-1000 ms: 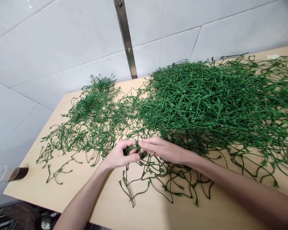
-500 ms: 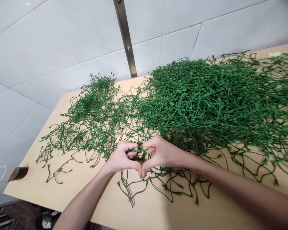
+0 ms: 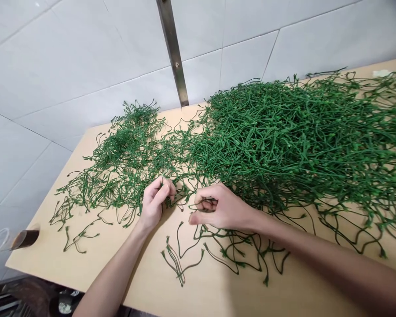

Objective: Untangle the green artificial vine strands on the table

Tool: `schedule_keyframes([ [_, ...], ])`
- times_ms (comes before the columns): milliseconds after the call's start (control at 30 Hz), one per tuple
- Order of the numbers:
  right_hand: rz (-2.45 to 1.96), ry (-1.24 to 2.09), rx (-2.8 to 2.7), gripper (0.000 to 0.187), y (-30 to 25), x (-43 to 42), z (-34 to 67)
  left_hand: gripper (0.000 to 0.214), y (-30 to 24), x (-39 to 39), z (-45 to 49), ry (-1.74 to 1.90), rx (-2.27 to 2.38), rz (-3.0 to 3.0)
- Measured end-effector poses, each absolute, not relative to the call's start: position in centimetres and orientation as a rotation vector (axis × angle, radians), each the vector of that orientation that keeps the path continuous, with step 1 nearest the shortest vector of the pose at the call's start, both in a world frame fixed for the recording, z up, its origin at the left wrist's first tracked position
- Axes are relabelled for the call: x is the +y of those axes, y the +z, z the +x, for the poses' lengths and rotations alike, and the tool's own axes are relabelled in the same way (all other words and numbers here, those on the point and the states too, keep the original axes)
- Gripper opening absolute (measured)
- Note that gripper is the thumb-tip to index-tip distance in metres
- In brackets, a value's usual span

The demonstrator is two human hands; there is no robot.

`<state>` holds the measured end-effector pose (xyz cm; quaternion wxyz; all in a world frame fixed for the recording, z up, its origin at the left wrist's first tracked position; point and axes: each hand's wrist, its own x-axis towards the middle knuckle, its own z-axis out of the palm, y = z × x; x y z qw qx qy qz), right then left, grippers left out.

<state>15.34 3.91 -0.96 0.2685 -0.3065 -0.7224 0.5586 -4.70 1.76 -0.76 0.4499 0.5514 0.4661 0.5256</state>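
Thin green strands with small bud-like ends lie all over a pale wooden table [image 3: 59, 251]. They form a thick heap of green strands [image 3: 284, 136] on the right and a looser pile of green strands [image 3: 119, 145] on the left. My left hand [image 3: 155, 202] is closed, thumb pressed to the fingers, with green strands at its fingertips. To its right, my right hand [image 3: 221, 207] curls its fingers around green strands, a piece poking out past the fingertips. Several loose strands [image 3: 181, 259] lie below the two hands.
A clear plastic cup [image 3: 24, 239] with dark liquid lies at the table's left edge, tilted in this view. Behind the table stands a white tiled wall [image 3: 86, 57] with a metal strip [image 3: 174, 53] running down it. A small white scrap [image 3: 382, 73] sits at the back right.
My two hands were together with thumbs touching; now they are apart. The left hand has moved up and left and closed. A bent strand lies on the table between and below them.
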Motion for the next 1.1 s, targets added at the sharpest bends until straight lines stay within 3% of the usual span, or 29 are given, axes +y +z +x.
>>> schedule_keyframes([
  [200, -0.694, 1.664, -1.658, 0.073, -0.8, 4.6, 15.5, 0.023, -0.6, 1.7, -3.9, 1.277, 1.146, 1.254],
  [300, -0.818, 1.679, -1.586, 0.062, -0.8, 4.8, 15.4, 0.022, -0.8, 1.8, -4.2, 1.255, 1.139, 1.222],
  [467, -0.945, 1.773, -1.523, 0.028, -0.8, 4.7, 15.3, 0.020, -0.7, 1.5, -4.6, 1.168, 1.280, 1.402],
  [600, -0.871, 1.749, -1.584, 0.032, -1.1, 4.6, 15.2, 0.019, -0.7, 1.4, -4.9, 1.163, 1.287, 1.493],
  [733, -0.833, 1.635, -1.710, 0.019, -1.3, 4.7, 15.2, 0.017, -0.8, 1.4, -4.9, 1.205, 1.304, 1.488],
  [900, -0.731, 1.655, -1.891, 0.023, -1.1, 5.0, 15.5, 0.014, -0.7, 1.6, -4.7, 1.261, 1.303, 1.500],
  [1100, -0.782, 1.781, -1.727, 0.041, -1.3, 5.3, 15.7, 0.011, -0.5, 1.8, -4.6, 1.377, 1.274, 1.637],
])
